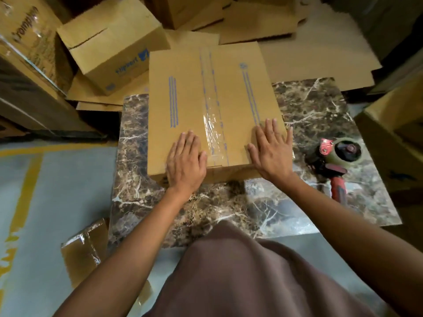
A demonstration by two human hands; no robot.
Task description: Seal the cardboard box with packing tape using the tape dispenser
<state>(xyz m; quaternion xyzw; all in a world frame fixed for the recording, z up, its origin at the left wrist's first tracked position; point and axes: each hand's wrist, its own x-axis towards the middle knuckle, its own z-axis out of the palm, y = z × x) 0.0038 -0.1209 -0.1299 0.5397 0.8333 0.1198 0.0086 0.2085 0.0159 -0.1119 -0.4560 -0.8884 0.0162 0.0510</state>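
Nearest us, our left hand (185, 164) and right hand (271, 152) lie flat and open on the near end of the cardboard box (212, 106), one on each side of the centre seam; neither grip holds anything, both palms only press the flaps down. The box sits on the marbled desk (206, 209), its near edge just ahead of our wrists.

A strip of clear packing tape (214, 124) already runs along the seam, wrinkled near our hands, and we cannot tell whether it wraps over the near edge. In our judgement those wrinkles could let the tape lift, and pressing unevenly might spring a flap.

The tape dispenser (336, 161) lies on the desk to the right, apart from the box, its red handle pointing back toward us.

The box's long axis runs away from us, seam and tape along it. Beyond it lie another box (114, 46) and flat cardboard sheets (309, 49).
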